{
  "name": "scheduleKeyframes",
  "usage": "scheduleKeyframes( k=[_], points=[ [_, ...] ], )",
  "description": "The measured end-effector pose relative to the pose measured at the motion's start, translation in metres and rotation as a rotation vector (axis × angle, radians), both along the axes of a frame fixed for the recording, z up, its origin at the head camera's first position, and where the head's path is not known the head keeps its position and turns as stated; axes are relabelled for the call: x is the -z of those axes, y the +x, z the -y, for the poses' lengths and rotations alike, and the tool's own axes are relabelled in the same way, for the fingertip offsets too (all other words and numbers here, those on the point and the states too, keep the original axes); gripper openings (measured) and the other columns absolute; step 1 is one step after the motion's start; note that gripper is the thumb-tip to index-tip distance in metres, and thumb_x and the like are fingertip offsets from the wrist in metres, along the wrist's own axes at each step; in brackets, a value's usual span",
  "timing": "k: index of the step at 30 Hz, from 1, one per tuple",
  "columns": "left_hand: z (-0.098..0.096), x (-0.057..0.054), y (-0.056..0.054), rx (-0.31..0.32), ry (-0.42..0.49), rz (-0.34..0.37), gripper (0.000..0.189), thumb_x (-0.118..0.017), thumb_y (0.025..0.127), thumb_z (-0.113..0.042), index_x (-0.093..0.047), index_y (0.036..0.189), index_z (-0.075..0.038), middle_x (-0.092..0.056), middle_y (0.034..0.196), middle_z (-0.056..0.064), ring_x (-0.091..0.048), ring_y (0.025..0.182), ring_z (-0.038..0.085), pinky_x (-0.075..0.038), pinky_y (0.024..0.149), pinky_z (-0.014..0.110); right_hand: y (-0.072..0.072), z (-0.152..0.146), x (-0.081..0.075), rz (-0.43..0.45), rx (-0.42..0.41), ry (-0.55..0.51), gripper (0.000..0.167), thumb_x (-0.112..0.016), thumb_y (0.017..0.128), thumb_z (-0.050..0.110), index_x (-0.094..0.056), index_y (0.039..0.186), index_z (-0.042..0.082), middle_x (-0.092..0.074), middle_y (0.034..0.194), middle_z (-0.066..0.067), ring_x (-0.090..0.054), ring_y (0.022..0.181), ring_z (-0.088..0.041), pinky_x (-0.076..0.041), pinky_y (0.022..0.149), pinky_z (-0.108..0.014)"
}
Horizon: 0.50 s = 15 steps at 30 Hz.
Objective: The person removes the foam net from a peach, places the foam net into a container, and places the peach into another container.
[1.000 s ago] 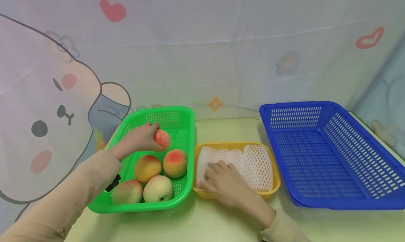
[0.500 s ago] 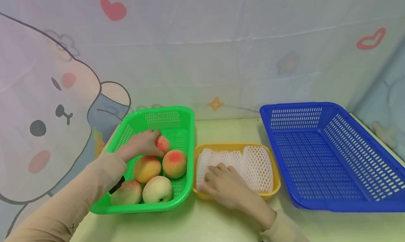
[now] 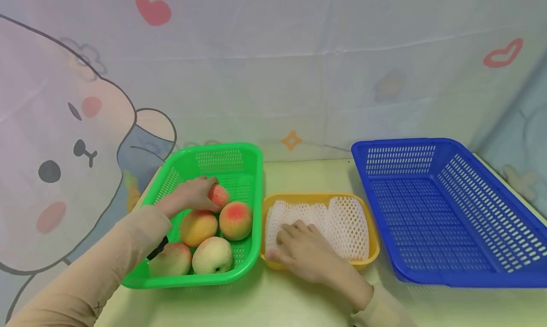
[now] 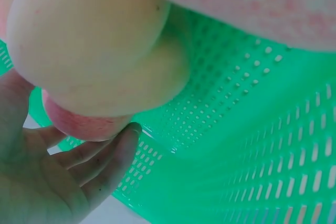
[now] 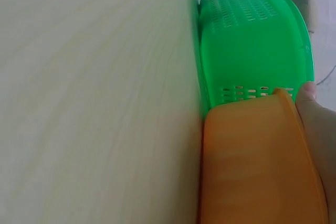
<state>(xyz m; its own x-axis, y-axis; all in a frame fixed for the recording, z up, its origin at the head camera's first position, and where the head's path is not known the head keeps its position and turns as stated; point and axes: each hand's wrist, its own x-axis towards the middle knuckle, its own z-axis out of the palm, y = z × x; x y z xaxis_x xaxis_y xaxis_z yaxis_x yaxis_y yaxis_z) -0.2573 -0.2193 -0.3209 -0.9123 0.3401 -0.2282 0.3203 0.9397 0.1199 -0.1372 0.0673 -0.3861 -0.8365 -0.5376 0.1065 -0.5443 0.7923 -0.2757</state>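
Inside the green basket [image 3: 251, 156], my left hand [image 3: 194, 193] holds a pinkish-red peach [image 3: 220, 196], fingers curled around it. In the left wrist view the fingers [image 4: 94, 169] curve under a red-bottomed peach [image 4: 86, 125]. Around it lie an orange-yellow peach [image 3: 198, 228], a red-topped peach [image 3: 236, 221], a pale peach [image 3: 212, 256] and another peach [image 3: 171, 260] partly behind my sleeve. My right hand [image 3: 309, 251] rests over white foam fruit nets [image 3: 348, 227] in the small yellow basket [image 3: 372, 248], fingers loosely bent. Its fingertips touch the nets; its thumb lies near the rim.
A large blue basket [image 3: 423, 218] with nothing in it stands at the right. The yellow basket sits between it and the green one on a pale table [image 3: 239, 305]. A printed cloth [image 3: 265, 80] hangs behind.
My left hand has come down slightly with the pinkish-red peach, lower into the green basket and closer to the other peaches. The right hand stays almost where it was.
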Motion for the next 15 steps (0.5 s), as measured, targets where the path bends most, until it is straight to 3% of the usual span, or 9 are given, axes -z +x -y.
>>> scheduleKeyframes(
  k=[9, 15],
  points=[
    [0.009, -0.007, 0.003, 0.005, 0.008, -0.017, 0.073, -0.067, 0.082, -0.038, -0.044, 0.138, 0.002, -0.047, 0.137, 0.032, -0.053, 0.117, 0.047, -0.049, 0.089, 0.055, 0.001, 0.0, -0.005, -0.028, -0.002, -0.031, 0.046, -0.038, 0.097, 0.056, -0.061, 0.106, 0.017, -0.061, 0.115, -0.001, -0.051, 0.107, -0.019, -0.042, 0.089, -0.039],
    [0.006, -0.02, 0.008, -0.003, 0.021, -0.032, 0.063, -0.063, 0.086, -0.03, -0.046, 0.137, 0.002, -0.047, 0.133, 0.033, -0.062, 0.089, 0.031, -0.05, 0.07, 0.041, 0.002, -0.001, -0.012, -0.088, 0.005, -0.059, 0.042, -0.042, 0.097, 0.051, -0.063, 0.107, 0.017, -0.06, 0.124, -0.003, -0.052, 0.113, -0.021, -0.042, 0.095, -0.042]
  ],
)
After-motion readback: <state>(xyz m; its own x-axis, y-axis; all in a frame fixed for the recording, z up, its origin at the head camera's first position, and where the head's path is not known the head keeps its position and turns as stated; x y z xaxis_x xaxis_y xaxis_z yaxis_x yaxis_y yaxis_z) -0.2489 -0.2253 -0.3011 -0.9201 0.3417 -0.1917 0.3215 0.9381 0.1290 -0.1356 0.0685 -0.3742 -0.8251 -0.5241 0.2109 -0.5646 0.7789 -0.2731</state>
